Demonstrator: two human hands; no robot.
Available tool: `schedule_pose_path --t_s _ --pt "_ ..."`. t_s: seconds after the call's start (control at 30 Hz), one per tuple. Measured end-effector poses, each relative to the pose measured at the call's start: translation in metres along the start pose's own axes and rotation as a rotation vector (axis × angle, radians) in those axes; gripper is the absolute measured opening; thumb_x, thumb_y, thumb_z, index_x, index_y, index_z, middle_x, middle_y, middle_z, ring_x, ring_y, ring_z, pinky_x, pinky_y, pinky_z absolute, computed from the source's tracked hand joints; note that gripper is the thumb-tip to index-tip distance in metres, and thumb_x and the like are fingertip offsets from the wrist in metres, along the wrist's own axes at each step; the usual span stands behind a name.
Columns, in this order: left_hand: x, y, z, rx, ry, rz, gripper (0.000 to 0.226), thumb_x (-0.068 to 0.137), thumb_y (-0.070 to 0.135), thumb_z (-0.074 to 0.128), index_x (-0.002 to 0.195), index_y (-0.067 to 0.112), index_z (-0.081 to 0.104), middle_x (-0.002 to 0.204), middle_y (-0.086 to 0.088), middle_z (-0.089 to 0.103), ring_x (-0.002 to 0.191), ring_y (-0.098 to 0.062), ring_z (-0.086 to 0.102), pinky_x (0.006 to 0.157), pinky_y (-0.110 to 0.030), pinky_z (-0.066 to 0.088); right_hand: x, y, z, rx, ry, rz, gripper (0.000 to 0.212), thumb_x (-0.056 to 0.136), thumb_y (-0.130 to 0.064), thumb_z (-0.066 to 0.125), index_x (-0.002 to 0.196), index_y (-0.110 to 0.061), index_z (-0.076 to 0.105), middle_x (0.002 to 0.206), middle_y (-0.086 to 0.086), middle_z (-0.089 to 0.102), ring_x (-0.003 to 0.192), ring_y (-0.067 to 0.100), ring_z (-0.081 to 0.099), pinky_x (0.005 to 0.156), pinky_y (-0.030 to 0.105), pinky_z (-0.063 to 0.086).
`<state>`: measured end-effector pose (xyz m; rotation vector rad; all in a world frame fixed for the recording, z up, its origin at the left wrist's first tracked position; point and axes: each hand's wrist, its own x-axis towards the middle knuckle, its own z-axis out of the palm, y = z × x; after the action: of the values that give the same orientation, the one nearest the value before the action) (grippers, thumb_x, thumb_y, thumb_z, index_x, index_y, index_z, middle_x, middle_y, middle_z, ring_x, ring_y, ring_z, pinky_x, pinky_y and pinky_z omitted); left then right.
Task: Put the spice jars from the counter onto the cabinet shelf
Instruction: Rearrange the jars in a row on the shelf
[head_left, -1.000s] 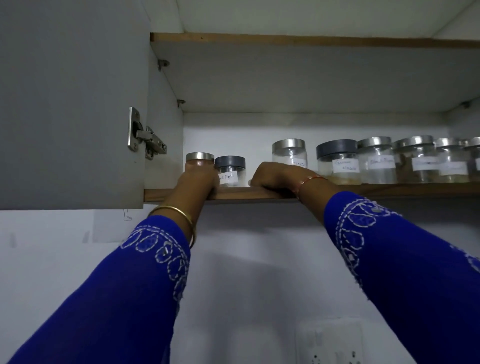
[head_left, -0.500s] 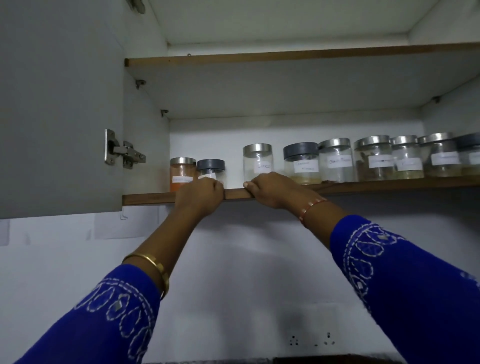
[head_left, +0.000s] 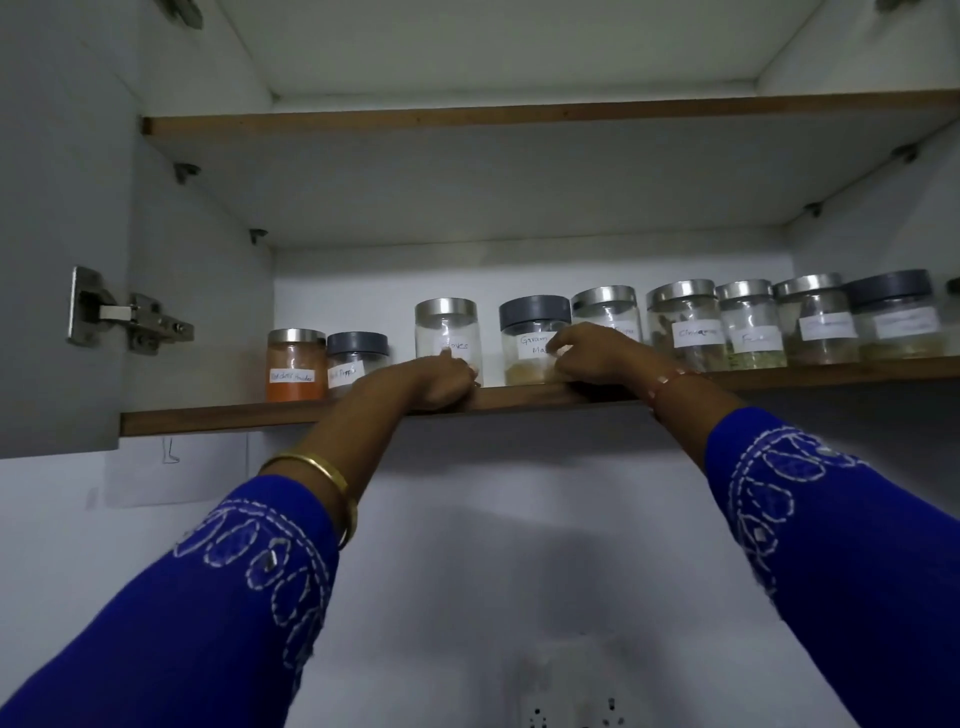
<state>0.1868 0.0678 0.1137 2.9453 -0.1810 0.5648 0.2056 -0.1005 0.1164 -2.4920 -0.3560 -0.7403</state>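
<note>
A row of labelled spice jars is found standing upright along the cabinet shelf, running from left of centre to the right edge of the frame. The left hand is rested on the shelf's front edge, its fingers raised against the lower front of the steel-lidded jar labelled "Cloves"; whether that jar is clasped or only touched cannot be told. The right hand is set just to the right, its fingers curled onto the label side of the grey-lidded "Garam Masala" jar, in what looks like a partial grip. Each jar lies directly behind and slightly above its hand, long axis vertical, so any adjustment is judged to be a short push or turn away from the shelf edge. A narrow gap is noted between the two jars, and a wider one between the "Cloves" jar and the black pepper jar, which stands touching the red chilli powder jar. The shelf surface is flat wood; headroom beneath the upper shelf is ample. No counter is in view.
</note>
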Motion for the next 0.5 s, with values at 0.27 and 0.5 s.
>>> schedule_pose_path --t_s 0.27,0.5 --pt "0.039 -0.015 -0.003 -0.014 -0.072 -0.121 0.014 0.093 0.028 0.034 0.087 0.027 0.047 0.098 0.002 0.049 0.086 -0.013 0.047 0.078 -0.025 0.036 0.032 0.016 -0.004 0.039 -0.12 -0.076 0.038 0.093 -0.005 0.046 0.131 0.002 0.048 0.137 0.021 0.048 0.11 0.033 0.055 0.086 0.032 0.044" --pt "0.056 -0.015 -0.004 -0.092 -0.153 -0.207 0.016 0.09 0.02 0.041 0.094 0.012 0.053 0.104 -0.012 0.059 0.079 -0.018 0.055 0.065 -0.024 0.041 0.06 -0.001 0.024 -0.245 -0.262 -0.075 0.043 0.097 -0.017 0.041 0.138 -0.005 0.039 0.144 0.014 0.041 0.127 0.028 0.046 0.105 0.032 0.036"
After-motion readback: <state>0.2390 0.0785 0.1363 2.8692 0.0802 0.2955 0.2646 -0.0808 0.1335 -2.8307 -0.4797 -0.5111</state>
